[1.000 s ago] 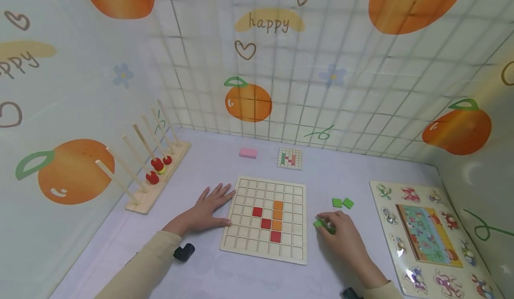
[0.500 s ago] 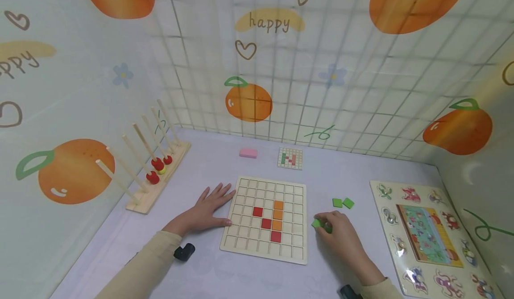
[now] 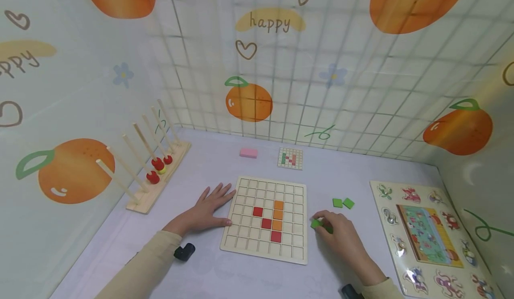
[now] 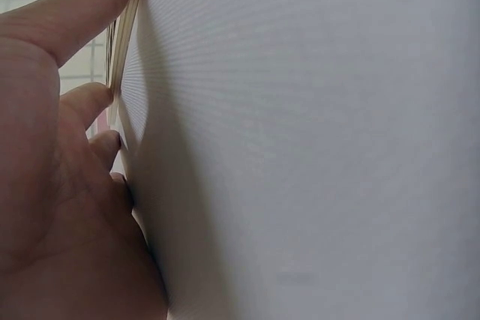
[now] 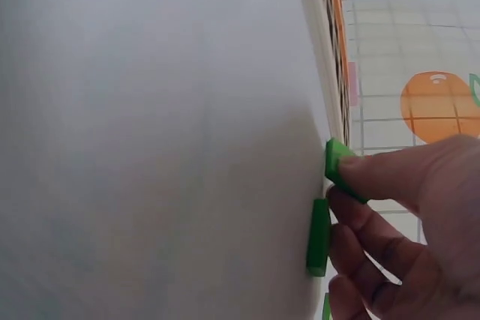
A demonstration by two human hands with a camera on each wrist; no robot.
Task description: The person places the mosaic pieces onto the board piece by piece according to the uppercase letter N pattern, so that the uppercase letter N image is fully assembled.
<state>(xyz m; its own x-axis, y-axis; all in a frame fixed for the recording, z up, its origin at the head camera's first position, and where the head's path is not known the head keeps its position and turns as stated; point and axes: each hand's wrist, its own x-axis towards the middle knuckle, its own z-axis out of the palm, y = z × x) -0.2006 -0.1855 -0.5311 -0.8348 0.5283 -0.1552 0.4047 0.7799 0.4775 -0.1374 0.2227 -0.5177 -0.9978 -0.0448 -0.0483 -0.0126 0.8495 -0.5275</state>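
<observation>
A wooden grid board [image 3: 245, 243] lies flat on the table, with several red tiles [image 3: 266, 223] and orange tiles [image 3: 278, 214] set in its squares. My left hand [image 3: 206, 210] rests beside its left edge, fingers spread, thumb and index fingertips right at the rim; the left wrist view has the board's edge [image 4: 124, 50] there too. Right of the board, my right hand [image 3: 340, 233] pinches a green tile [image 5: 341, 164] between thumb and fingers. Another green tile [image 5: 319, 237] lies under those fingers, partly covered in the head view. Two green tiles [image 3: 337, 203] lie farther back.
A small pattern card [image 3: 290, 158] and a pink block [image 3: 248, 153] lie behind the board. A wooden peg stand [image 3: 146, 203] with several beads stands at left. An animal puzzle board [image 3: 431, 227] lies at right. A patterned curtain surrounds the table.
My right hand has shifted slightly left toward the board, the pinched green tile moving with it. My left hand and the board stay where they were.
</observation>
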